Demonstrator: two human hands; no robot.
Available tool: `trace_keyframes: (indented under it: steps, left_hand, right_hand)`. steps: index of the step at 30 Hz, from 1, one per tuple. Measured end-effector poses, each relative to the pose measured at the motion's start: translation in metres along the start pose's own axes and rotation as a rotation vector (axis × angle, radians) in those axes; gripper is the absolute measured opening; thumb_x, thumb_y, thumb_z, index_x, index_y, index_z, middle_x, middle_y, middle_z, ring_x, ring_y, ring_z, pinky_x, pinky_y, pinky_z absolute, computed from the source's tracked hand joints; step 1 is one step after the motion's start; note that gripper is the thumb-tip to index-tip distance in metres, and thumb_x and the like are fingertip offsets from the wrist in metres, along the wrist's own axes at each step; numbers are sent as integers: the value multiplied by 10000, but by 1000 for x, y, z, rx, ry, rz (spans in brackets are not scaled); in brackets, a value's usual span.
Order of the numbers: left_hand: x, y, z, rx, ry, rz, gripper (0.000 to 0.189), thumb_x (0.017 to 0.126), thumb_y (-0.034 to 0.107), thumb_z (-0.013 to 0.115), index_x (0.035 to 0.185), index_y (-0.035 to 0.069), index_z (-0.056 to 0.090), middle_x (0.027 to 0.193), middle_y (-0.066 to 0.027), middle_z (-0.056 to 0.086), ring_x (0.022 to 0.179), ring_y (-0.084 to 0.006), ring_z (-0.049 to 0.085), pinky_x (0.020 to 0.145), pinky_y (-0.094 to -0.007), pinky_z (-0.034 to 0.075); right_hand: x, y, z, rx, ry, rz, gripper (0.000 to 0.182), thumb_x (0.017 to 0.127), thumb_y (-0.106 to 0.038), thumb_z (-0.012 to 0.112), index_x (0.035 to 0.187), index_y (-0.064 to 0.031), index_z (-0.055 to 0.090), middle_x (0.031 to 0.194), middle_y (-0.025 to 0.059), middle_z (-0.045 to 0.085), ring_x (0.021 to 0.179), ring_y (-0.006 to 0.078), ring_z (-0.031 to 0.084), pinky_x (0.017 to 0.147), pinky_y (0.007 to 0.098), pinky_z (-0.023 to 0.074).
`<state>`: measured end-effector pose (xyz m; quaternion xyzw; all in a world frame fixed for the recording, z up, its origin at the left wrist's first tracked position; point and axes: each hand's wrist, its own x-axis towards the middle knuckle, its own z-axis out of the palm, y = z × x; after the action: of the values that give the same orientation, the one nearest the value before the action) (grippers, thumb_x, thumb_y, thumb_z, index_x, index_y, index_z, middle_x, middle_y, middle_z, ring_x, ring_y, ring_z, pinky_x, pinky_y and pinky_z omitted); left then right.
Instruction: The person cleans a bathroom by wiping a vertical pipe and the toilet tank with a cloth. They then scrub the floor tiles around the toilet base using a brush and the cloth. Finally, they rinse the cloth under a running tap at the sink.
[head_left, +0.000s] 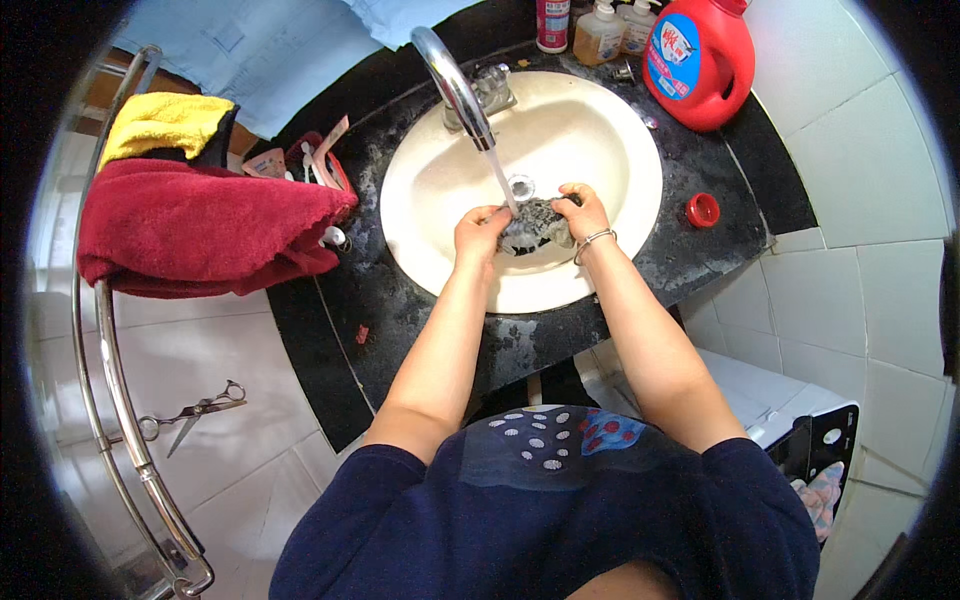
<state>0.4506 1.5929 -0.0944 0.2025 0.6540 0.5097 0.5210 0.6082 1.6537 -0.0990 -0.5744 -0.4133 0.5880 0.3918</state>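
Observation:
Over the oval cream washbasin (435, 251), my left hand (480, 234) and my right hand (586, 214) hold a wet, dark grey, patterned piece of fabric (541, 217) between them. Its exact kind cannot be told. Water runs onto its left part from the chrome faucet (459, 90), beside my left fingers. A metal bangle is on my right wrist. The metal drain (520, 187) shows just beyond the fabric.
A red detergent bottle (701, 67) and pump bottles (598, 36) stand at the back. A red cap (703, 211) lies on the black stone counter (540, 341), right of the basin. At left, a dark red towel (210, 225) and scissors (196, 410) hang on a chrome rail (112, 352).

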Motion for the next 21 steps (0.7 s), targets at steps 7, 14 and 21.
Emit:
trace_keyframes:
  steps: [7, 14, 21]
  left_hand:
    - [-16, 30, 25, -448, 75, -538, 596, 808, 436, 644, 1227, 61, 446, 1180, -185, 473, 1118, -327, 466, 844, -527, 420]
    - [-27, -5, 21, -924, -364, -269, 637, 893, 565, 348, 1337, 109, 338, 1316, -157, 401, 1172, -348, 438, 952, -490, 387]
    - [-20, 1, 28, -924, -361, -223, 332, 947, 223, 411, 1267, 138, 442, 1245, -87, 499, 1135, -265, 486, 951, -458, 407]
  right_hand:
    - [-19, -8, 2, -118, -96, -521, 270, 644, 36, 518, 896, -50, 565, 866, 70, 593, 854, 185, 570, 798, 259, 441]
    - [-88, -25, 41, -742, -477, -902, 516, 791, -296, 566, 1275, -158, 452, 1304, 123, 447, 1238, 235, 401, 1055, 434, 241]
    - [4, -5, 19, -195, -427, -118, 654, 873, -436, 476, 1374, -53, 303, 1375, 234, 337, 1283, 338, 326, 1033, 360, 292]
